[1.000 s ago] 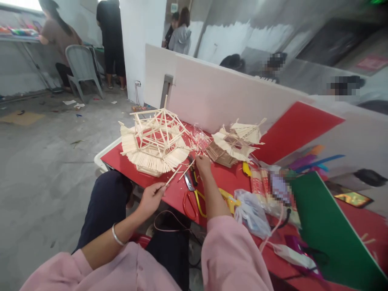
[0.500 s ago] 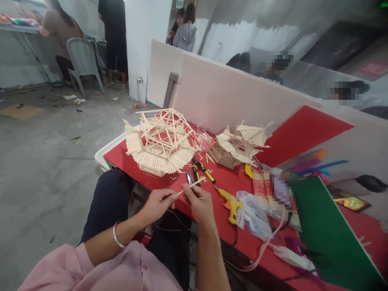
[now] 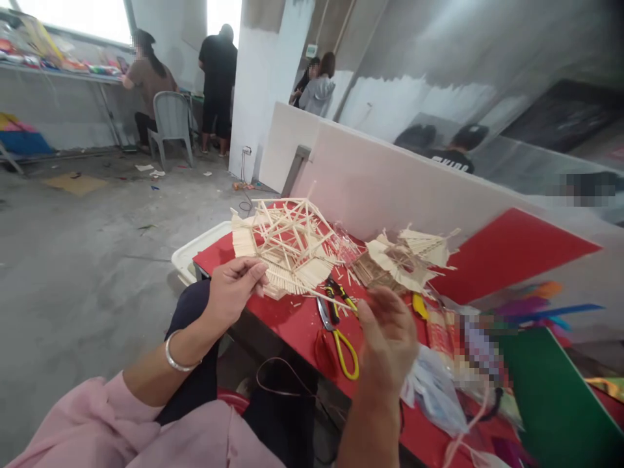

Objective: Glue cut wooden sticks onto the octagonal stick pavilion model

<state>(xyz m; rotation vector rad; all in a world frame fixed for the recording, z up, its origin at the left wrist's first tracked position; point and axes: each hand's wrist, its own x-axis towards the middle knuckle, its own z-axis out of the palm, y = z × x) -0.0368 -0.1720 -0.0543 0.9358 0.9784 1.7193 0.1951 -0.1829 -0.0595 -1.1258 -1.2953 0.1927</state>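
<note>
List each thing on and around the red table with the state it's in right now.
Left hand: raised, pinching a thin stick.
Right hand: raised, fingers spread, blurred.
Large stick frame: resting on the table, unfinished.
Small stick model: resting on the table.
Scissors: lying flat.
Chair: upright.

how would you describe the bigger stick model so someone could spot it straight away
On the red table, look at the near left corner, just in front of the white partition board. The stick model sits there, beside the left hand. Unlike the smaller, flatter stick piece to its right, it has an open lattice frame rising above a skirt of close-packed sticks.
</note>
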